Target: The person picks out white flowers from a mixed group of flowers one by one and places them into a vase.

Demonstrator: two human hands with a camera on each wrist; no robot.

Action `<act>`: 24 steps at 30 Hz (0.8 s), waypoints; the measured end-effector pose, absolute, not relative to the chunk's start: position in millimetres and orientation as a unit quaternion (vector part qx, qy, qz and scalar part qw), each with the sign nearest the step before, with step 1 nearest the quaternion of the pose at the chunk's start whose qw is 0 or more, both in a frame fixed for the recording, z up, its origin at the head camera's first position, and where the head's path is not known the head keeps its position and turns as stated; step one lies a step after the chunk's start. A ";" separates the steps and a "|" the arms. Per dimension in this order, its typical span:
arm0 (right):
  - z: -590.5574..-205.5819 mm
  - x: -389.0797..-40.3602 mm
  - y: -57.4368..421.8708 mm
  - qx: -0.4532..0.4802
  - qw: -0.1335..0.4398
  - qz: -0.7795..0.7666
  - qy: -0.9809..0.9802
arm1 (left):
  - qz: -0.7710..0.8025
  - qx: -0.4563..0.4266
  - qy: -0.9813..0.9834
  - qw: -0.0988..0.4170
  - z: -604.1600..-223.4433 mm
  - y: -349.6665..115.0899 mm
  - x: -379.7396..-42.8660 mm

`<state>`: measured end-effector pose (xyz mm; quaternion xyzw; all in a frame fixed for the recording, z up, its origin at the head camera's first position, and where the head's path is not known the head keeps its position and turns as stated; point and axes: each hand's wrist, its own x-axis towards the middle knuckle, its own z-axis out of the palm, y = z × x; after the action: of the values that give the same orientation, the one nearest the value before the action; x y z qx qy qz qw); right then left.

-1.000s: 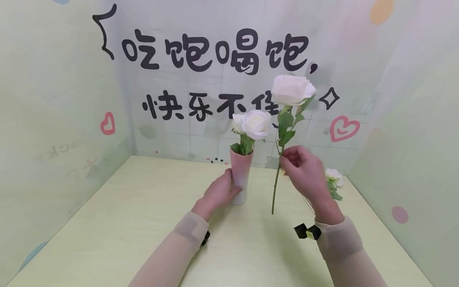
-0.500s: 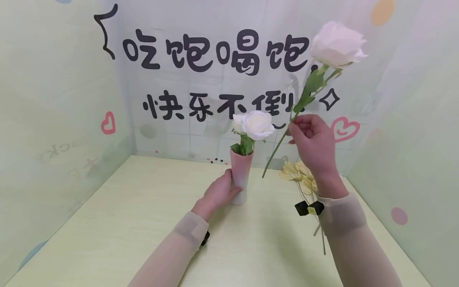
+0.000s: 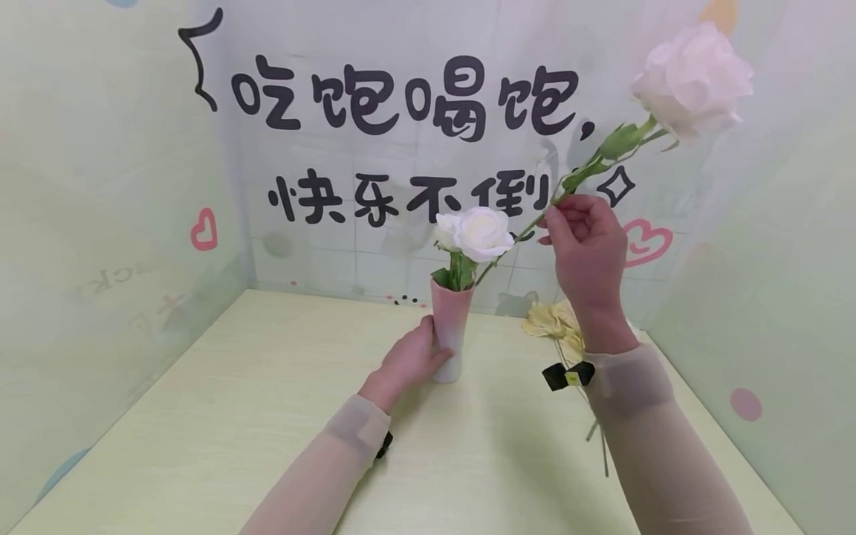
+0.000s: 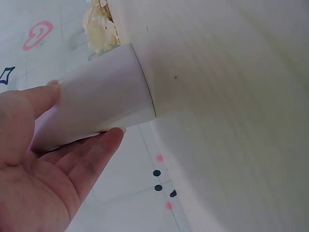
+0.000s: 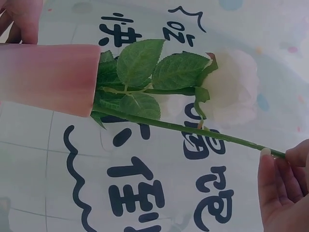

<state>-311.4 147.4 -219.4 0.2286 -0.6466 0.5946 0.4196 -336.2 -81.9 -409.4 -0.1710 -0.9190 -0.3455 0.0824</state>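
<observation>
The right hand [image 3: 588, 260] pinches the green stem of a large rose [image 3: 695, 78] between thumb and fingertips, a short way below its leaves. The bloom is very pale pink, nearly white, broad and full, with loosely ruffled petals that look frayed at the outer edge. It leans well over to the right, held high above the bench [image 3: 267, 409], while its long, thin, bare lower stem slants down to the mouth of a vase [image 3: 449, 327]. The stem's end meets the rim there; how deep it goes cannot be told.

The vase stands upright on the bench, a slim piece that widens toward the top, fading from soft pink at the mouth to whitish at the foot, with a smooth surface. The left hand [image 3: 409, 360] grips its lower part, thumb on one side and fingers on the other.

In the vase stand white roses [image 3: 480, 232], one open bloom in front of a smaller one, just above the rim. Their leaves [image 5: 140, 63] are deep green, with toothed edges and clear veins.

Yellow flowers [image 3: 548, 319] with thin stems lie on the bench behind the right forearm, partly hidden.
</observation>
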 end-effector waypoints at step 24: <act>-272.2 -352.4 117.7 0.151 0.211 0.443 -0.858 | -0.350 -0.168 -0.918 0.081 -411.2 -82.9 -337.7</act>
<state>-352.4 117.7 -272.2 0.1509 -0.8581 0.4429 0.2114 -337.7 -82.9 -411.2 -0.1685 -0.9179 -0.3502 0.0805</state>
